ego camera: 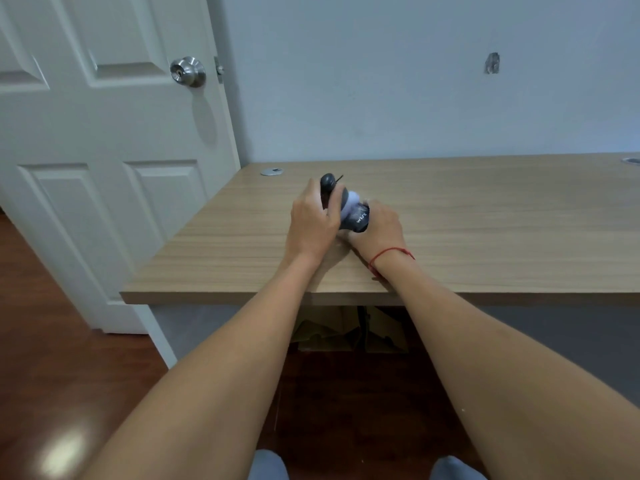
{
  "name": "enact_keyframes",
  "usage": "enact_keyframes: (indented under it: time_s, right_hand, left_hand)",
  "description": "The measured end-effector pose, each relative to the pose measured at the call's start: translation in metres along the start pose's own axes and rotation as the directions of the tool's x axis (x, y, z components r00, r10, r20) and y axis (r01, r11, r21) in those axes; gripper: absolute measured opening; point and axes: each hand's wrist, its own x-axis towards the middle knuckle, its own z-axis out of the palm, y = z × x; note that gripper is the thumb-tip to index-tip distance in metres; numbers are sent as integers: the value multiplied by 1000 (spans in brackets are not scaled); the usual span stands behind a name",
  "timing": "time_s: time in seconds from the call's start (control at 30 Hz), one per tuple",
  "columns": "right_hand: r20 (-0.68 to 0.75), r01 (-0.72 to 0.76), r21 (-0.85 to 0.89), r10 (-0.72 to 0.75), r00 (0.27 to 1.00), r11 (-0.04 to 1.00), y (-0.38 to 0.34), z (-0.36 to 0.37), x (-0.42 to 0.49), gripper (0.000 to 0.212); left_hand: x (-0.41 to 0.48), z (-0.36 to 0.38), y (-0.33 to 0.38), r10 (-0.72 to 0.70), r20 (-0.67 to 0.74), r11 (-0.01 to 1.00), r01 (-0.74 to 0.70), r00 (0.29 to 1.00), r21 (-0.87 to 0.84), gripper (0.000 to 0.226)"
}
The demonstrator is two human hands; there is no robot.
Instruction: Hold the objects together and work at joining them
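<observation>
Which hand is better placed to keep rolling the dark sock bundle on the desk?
Probably the left hand: it grips the sock bundle from above. The right hand only holds its near end against the desk.

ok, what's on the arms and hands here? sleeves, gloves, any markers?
Both forearms are bare up to the frame edge: no sleeves in view, no gloves. The left hand and its wrist carry nothing. The right hand has a thin red string bracelet around the wrist, with a loose end trailing down. No rings, watch or cables visible.
</observation>
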Motion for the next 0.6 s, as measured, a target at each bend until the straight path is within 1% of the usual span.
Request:
enact_keyframes:
  time_s: [0.03, 0.07, 0.1, 0.17, 0.27, 0.3, 0.33, 0.47, 0.5, 0.53, 0.6]
  right_hand:
    - [20, 11, 13, -12, 1000, 1000, -1, -1, -1, 25]
    - [34, 26, 12, -26, 999, 1000, -1, -1, -1, 23]
    - [36, 30, 12, -30, 999, 999, -3, -2, -2, 27]
    - [40, 16, -1, -16, 999, 1000, -3, -2, -3, 19]
    - [38, -3, -22, 3, 999, 1000, -2, -3, -3, 49]
    - [33, -6, -28, 7, 999, 1000, -3, -4, -4, 54]
    - [27, -7, -23, 8, 1000, 1000, -2, -5, -5, 54]
    - [20, -9, -13, 10, 1000, 1000, -2, -4, -5, 40]
    - [26, 0, -15, 1, 1000, 1000, -3, -4, -5, 38]
    - [30, 13, -19, -13, 999, 1000, -3, -3, -6, 39]
    - [16, 41, -34, -40, 999, 999, -3, -4, -6, 49]
  left_hand:
    - [-2, 0, 2, 33, 15, 999, -33, 999, -20, 28]
    - [-2, 0, 4, 40, 39, 999, -39, 998, -25, 28]
    - [-2, 1, 4, 17, 57, 1000, -16, 998, -19, 27]
    - [0, 2, -1, -59, 47, 998, 58, 997, 23, 24]
    - [3, 2, -10, -161, 3, 974, 158, 987, 160, 27]
    - [4, 2, -12, -175, -9, 968, 174, 985, 184, 28]
    - [4, 1, -11, -165, -14, 970, 165, 986, 178, 28]
    - [-1, 2, 2, 7, 42, 1000, -8, 999, 12, 26]
    - [0, 2, 3, 7, 44, 1000, -7, 999, 5, 26]
    - [1, 2, 0, -22, 32, 1000, 22, 999, 15, 25]
    - [5, 2, -9, -112, 3, 990, 111, 994, 86, 25]
